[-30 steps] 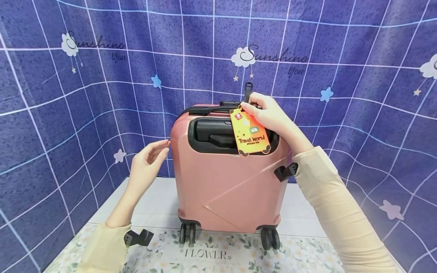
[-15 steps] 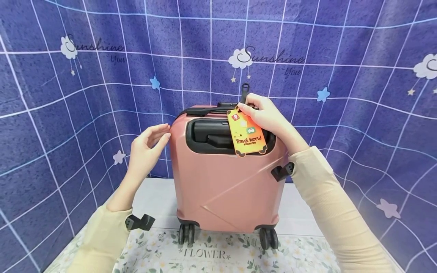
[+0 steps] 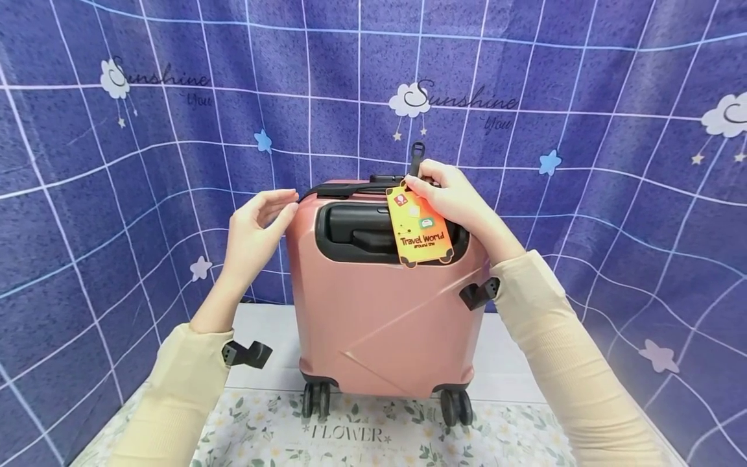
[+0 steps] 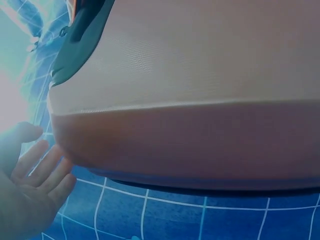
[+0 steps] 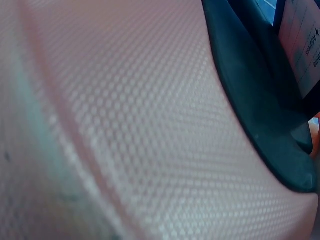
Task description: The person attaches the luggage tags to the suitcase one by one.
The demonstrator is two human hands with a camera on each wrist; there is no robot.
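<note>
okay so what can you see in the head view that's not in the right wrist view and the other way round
Only the head view: the left hand by the suitcase's upper corner, the wheels, and the luggage tag's Travel World face.

Only the right wrist view: the tag's other side, lettered Address, and the shell's bumpy texture.

Both: the pink suitcase, its black handle recess and the tag.

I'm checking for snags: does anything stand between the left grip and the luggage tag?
Nothing loose shows; in the head view only the upper part of the suitcase lies between the left grip and the luggage tag, which the right grip pinches.
</note>
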